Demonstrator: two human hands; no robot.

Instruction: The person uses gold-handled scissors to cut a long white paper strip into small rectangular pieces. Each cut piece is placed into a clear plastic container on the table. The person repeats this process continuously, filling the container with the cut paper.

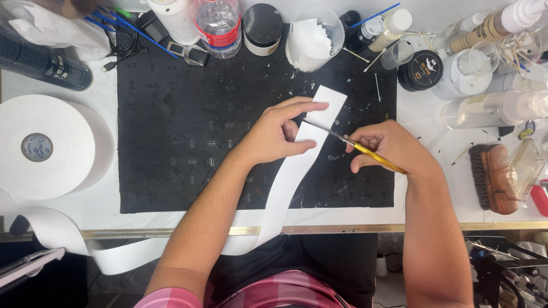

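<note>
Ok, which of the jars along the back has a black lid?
The squat white jar between the water bottle and the clear paper-filled cup; its top is black.

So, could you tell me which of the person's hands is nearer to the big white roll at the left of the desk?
Left. The left hand holds the white strip on the black mat, closer to the roll; the right hand, with the yellow-handled tool, lies farther right.
</note>
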